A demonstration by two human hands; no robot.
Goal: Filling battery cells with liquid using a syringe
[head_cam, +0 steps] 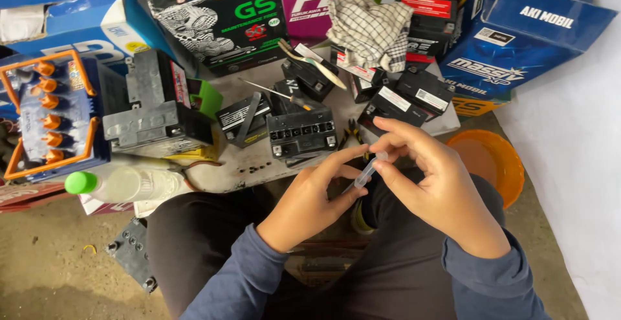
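Observation:
Both of my hands hold a small clear plastic syringe [366, 172] above my lap. My left hand [310, 200] pinches its lower end between thumb and fingers. My right hand [433, 184] grips its upper end with thumb and forefinger. Just beyond the hands, a small black battery [301, 133] with a row of open cell holes on top sits on the low work surface [259, 165]. Tiny dark caps [249, 166] lie scattered in front of it.
Several small black batteries [414, 97] and a bigger one [152, 106] crowd the surface, with a checked cloth [369, 29], a screwdriver [278, 92] and pliers [352, 133]. A green-capped clear bottle [123, 184] lies at left. An orange bowl [491, 161] stands at right. Cardboard boxes [217, 12] line the back.

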